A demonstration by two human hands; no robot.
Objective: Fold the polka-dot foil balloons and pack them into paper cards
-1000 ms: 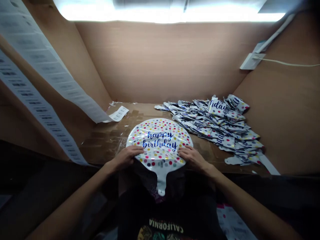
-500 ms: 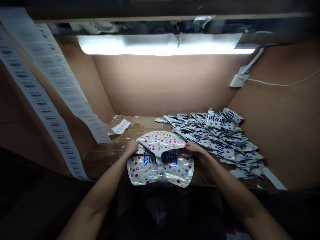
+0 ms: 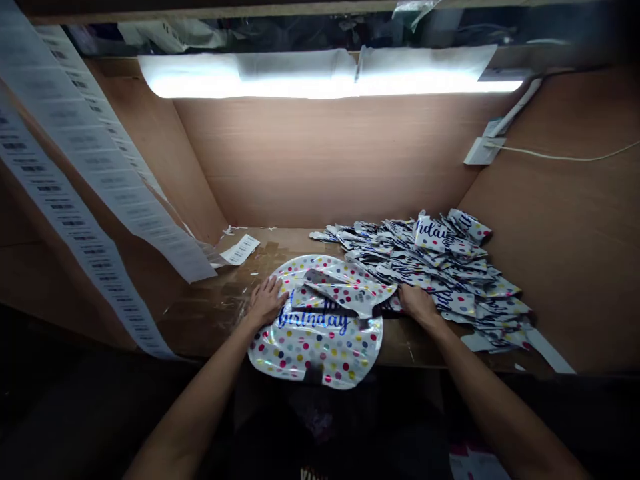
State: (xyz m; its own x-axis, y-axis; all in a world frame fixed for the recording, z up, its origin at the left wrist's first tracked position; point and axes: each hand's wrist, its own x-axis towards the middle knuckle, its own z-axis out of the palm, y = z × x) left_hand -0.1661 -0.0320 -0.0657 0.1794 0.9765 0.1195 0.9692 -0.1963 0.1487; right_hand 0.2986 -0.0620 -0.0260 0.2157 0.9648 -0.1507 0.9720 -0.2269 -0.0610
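Note:
A round white foil balloon with coloured dots and blue "birthday" lettering lies at the bench's front edge. On top of it is a creased, folded dotted foil piece with a narrow tail; it looks like a second balloon, though I cannot tell for sure whether the two are joined. My left hand rests flat on the round balloon's left edge, fingers spread. At the right end of the folded piece, my right hand pinches its corner between thumb and fingers.
A heap of folded dotted balloons fills the bench's right side. Barcode label strips hang at the left, and a loose label piece lies behind my left hand. A lit tube spans the back above; a white cable runs right.
My left hand has let go of the upper foil's edge and now lies flat. My right hand has drawn that foil rightward, baring more of the round balloon beneath.

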